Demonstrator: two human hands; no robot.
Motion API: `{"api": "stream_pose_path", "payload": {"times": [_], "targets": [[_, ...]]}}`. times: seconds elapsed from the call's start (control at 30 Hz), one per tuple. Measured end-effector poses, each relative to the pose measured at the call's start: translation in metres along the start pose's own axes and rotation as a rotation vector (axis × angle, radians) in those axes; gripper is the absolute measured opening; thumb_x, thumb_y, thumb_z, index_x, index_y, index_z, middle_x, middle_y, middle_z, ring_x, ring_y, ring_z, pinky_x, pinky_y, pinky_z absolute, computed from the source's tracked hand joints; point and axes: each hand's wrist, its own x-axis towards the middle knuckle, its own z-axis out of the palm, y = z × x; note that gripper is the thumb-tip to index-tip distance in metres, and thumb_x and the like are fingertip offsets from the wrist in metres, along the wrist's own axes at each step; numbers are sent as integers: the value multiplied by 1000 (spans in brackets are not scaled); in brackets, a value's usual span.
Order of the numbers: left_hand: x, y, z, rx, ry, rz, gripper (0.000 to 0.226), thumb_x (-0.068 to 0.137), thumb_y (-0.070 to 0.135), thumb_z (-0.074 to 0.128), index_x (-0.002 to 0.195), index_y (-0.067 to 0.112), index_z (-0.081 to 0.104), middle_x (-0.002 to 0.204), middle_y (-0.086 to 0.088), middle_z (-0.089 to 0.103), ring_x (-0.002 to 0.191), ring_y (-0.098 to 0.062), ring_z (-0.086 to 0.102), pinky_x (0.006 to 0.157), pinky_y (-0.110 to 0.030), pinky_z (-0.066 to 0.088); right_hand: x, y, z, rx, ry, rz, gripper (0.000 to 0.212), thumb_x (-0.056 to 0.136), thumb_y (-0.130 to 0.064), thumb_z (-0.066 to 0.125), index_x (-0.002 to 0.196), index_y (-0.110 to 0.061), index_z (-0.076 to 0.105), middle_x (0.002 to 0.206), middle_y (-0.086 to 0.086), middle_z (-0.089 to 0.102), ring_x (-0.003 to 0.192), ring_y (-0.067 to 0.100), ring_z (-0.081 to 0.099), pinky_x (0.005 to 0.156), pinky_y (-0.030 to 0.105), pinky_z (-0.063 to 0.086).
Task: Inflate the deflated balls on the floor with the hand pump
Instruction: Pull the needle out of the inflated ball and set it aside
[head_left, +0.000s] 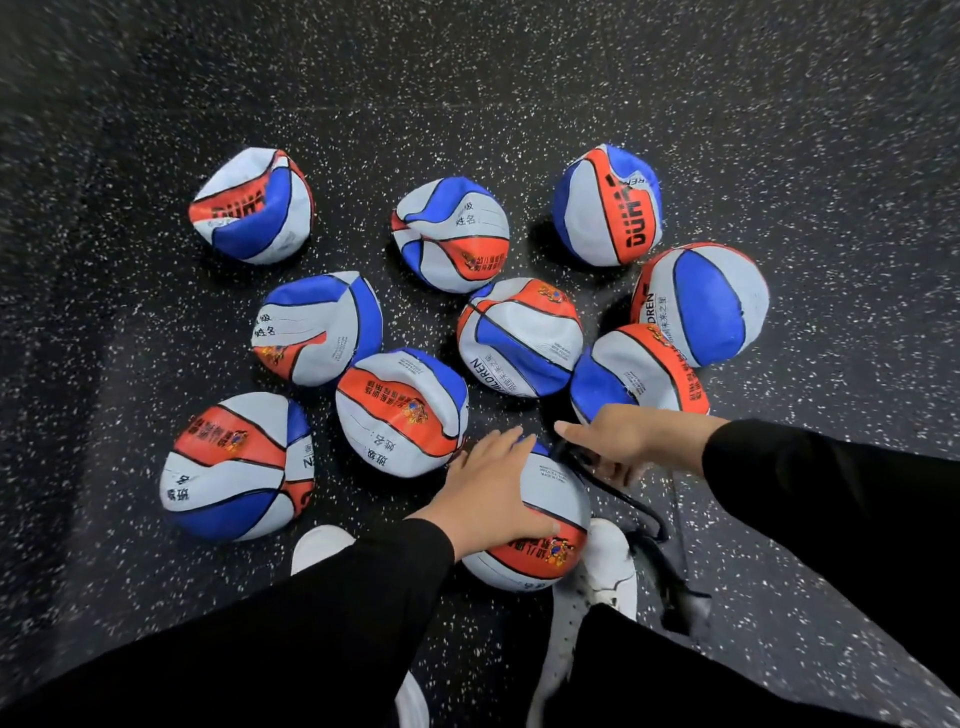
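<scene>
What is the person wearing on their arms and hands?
Both arms are covered by long, plain black sleeves that end at the wrists. The left hand and right hand are bare: no gloves, and no rings, watch or markings that I can make out. There are no cables or straps on the arms.

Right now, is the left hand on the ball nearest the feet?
Yes, the left hand rests with fingers spread on the nearest ball.

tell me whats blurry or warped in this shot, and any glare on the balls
Head view: wide-angle warp bends the speckled floor toward dark corners; the pump hose and right hand are motion-smeared; the left hand on the ball is fairly sharp; no strong glare, just soft even light.
</scene>
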Motion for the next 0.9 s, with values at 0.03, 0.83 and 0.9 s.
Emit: {"api": "stream_pose_path", "payload": {"times": [0.03, 0.83, 0.9], "targets": [[1, 0, 0, -2, 3, -1, 118, 77, 69, 74, 167, 27, 10, 174, 9, 4, 160, -17, 0, 129, -51, 11, 0, 2, -1, 69, -36, 12, 69, 96, -68, 47, 87, 0, 62, 70, 7, 57, 57, 22, 52, 63, 32, 49], [7, 2, 0, -80, 79, -21, 66, 101, 59, 51, 160, 34, 35, 169, 13, 25, 157, -15, 17, 126, -53, 16, -8, 8, 20, -83, 151, -297, 31, 96, -30, 64, 77, -6, 69, 64, 3, 71, 45, 8, 53, 46, 16, 41], [14, 7, 2, -88, 136, -21, 51, 103, 52, 51, 151, 35, 51, 162, 12, 39, 151, -15, 32, 123, -52, 24, -10, 10, 21, -41, 176, -303, 33, 96, -29, 64, 76, -4, 69, 62, 3, 68, 45, 8, 52, 45, 15, 39]]}}
